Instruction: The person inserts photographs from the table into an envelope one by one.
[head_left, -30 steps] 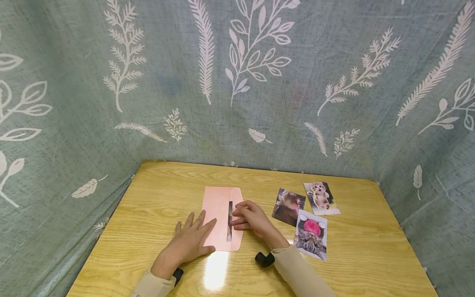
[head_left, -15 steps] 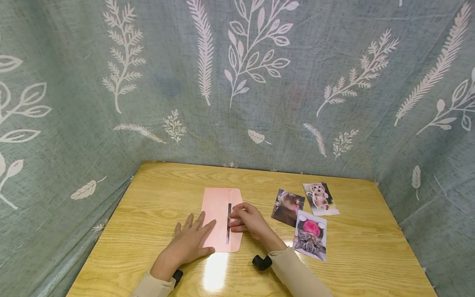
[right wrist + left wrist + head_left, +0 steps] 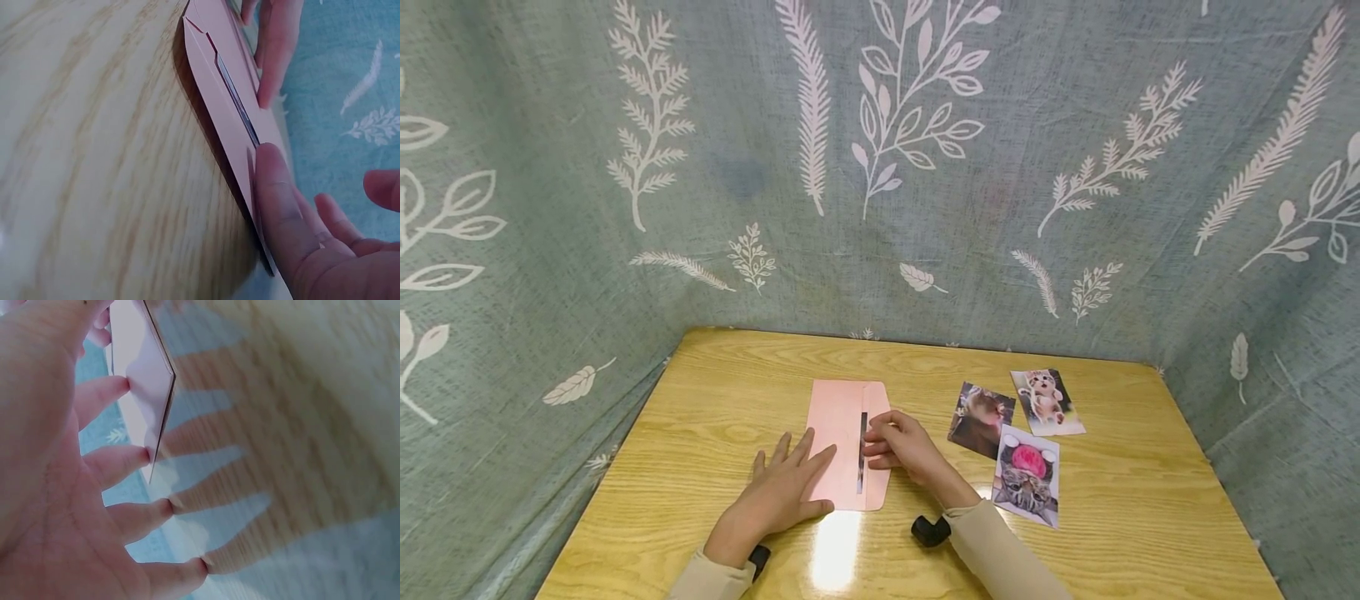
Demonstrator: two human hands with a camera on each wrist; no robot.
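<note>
A pink envelope [image 3: 837, 417] lies on the table with its flap unfolded to the right. From its opening shows a narrow strip of a photo [image 3: 862, 433]; the rest of the photo is hidden inside. My left hand [image 3: 781, 492] rests with spread, straight fingers, some fingertips on the envelope's left part and others on the tabletop, as the left wrist view shows. My right hand [image 3: 908, 450] is over the flap, its fingertips at the photo's exposed edge. In the right wrist view a digit [image 3: 275, 181] touches beside the opening, while the other fingers stand loosely apart.
To the right lie three cat photos: a brown one [image 3: 979, 421], one of a kitten on its hind legs [image 3: 1047, 400], and one with a pink ball [image 3: 1028, 475] that slightly overlaps the brown one. A patterned grey-green curtain [image 3: 880, 283] surrounds the wooden table [image 3: 1112, 500].
The photo has slid left, deeper into the envelope, so its visible strip is narrower. My right hand has moved slightly left with it. The left hand has stayed in place.
</note>
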